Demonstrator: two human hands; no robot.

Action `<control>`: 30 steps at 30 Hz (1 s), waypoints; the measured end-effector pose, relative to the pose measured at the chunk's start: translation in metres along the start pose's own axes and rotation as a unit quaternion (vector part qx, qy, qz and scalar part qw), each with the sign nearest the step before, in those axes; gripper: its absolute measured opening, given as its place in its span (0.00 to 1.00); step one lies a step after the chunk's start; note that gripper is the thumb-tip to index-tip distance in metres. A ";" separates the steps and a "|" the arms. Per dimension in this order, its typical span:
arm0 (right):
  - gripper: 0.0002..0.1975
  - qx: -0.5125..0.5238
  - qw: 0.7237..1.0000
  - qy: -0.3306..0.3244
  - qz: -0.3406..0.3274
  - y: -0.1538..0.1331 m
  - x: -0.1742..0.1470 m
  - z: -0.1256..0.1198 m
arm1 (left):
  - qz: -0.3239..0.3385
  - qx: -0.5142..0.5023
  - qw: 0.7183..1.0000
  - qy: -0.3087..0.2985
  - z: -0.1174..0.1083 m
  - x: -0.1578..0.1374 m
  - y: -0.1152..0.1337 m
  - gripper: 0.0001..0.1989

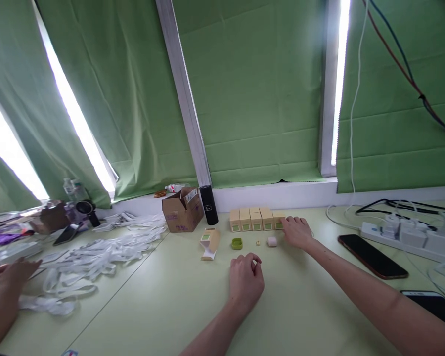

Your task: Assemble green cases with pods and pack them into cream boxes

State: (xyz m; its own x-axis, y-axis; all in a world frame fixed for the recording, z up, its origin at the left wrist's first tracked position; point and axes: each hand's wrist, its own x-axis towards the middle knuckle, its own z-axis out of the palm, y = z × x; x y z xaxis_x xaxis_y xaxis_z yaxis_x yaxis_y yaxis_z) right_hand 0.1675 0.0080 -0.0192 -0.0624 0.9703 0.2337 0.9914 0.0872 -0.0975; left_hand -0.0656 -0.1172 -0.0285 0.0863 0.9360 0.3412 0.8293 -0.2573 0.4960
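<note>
My right hand (297, 231) is at the right end of a row of small tan cardboard boxes (255, 219), its fingers closed on the end box (278, 221). Each box has a green square on its front. My left hand (245, 278) rests on the table in a loose fist, with nothing visible in it. Beyond it lie a small green tray (237, 244), a tiny yellowish piece (258, 243) and a pinkish-white rounded block (272, 242). An opened small box (209, 243) with its flap out lies to their left.
Left are white straps (111, 249) in a heap and another person's hands (17, 272). A brown carton (183, 210) and black cylinder (208, 205) stand at the back. Two phones (373, 256) (432, 307) and a power strip (411, 240) with cables lie right.
</note>
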 end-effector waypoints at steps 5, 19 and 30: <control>0.21 0.004 1.000 -0.010 0.011 -0.002 0.015 0.004 | 0.005 0.000 1.000 -0.007 0.000 0.000 -0.001 0.10; 0.17 0.025 1.000 -0.013 0.011 -0.007 0.024 0.007 | 0.002 -0.002 1.000 -0.010 0.000 0.001 0.000 0.10; 0.22 0.072 0.996 0.048 -0.034 -0.044 -0.069 -0.019 | 0.013 0.015 1.000 -0.008 0.004 0.000 -0.002 0.10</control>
State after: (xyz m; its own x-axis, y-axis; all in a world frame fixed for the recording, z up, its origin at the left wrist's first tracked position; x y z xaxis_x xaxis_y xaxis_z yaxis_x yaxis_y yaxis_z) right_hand 0.1305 -0.0667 -0.0128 -0.1100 0.9357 0.3351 0.9581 0.1895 -0.2148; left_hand -0.0649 -0.1156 -0.0331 0.1169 0.9327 0.3412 0.8423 -0.2751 0.4635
